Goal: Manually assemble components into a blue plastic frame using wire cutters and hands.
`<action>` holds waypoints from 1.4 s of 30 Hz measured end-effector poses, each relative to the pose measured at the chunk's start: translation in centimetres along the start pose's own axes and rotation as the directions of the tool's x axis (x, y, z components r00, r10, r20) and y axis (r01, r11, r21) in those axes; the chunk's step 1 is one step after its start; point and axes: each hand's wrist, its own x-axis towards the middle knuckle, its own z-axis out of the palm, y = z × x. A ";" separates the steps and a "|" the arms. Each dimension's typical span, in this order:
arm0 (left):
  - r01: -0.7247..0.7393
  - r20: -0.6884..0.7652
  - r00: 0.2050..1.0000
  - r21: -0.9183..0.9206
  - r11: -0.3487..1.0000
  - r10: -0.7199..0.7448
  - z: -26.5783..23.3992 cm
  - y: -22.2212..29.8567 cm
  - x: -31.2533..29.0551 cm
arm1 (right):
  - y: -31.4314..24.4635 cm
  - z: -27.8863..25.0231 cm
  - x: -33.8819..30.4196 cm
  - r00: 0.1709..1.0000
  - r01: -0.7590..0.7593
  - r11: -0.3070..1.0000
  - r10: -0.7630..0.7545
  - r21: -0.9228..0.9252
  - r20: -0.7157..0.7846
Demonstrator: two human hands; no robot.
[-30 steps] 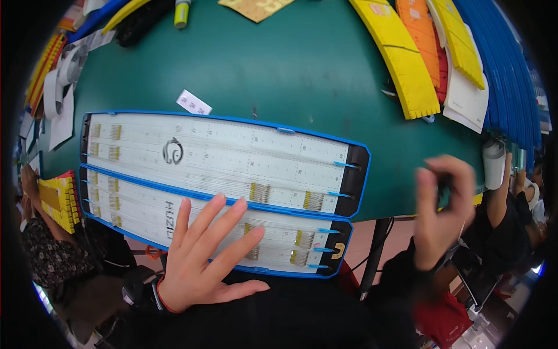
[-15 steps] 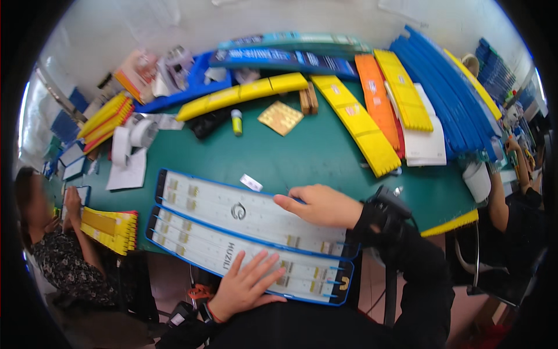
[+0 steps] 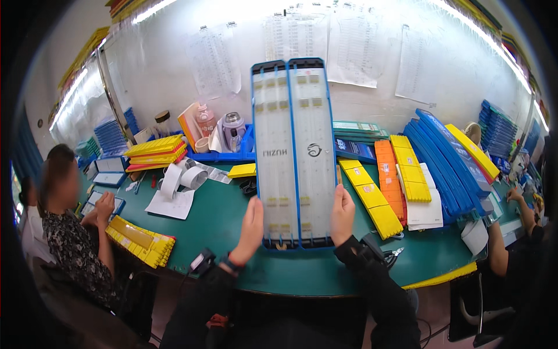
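Note:
A long hinged case [image 3: 273, 174] is held up in front of me, opened flat with its two blue-rimmed halves side by side. Pale panels fill both halves, with rows of small yellowish pads near each end and black end strips. My left hand [image 3: 250, 228] grips the lower left edge, and my right hand [image 3: 342, 216] grips the lower right edge. The case stands nearly upright above the green tabletop, its lower end toward me. Part of each hand's fingers is hidden behind it.
Yellow foam strips [image 3: 372, 198], an orange strip [image 3: 389, 180] and stacked blue cases [image 3: 444, 166] lie at the right. A blue tray [image 3: 224, 156] holds bottles at the back. Paper rolls [image 3: 183, 177] sit left on the green table [image 3: 209, 232]. A co-worker [image 3: 72, 227] sits at the left.
The case was lying low and tilted across the table edge, with both hands resting on it. Now both hands grip its edges, and it is turned upright and raised. The view has tilted up.

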 end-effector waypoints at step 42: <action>-0.009 0.073 0.997 -0.023 1.000 0.010 0.8 -1.7 2.6 | 1.6 -0.7 0.1 0.963 0.138 0.970 -0.084 -0.200 0.257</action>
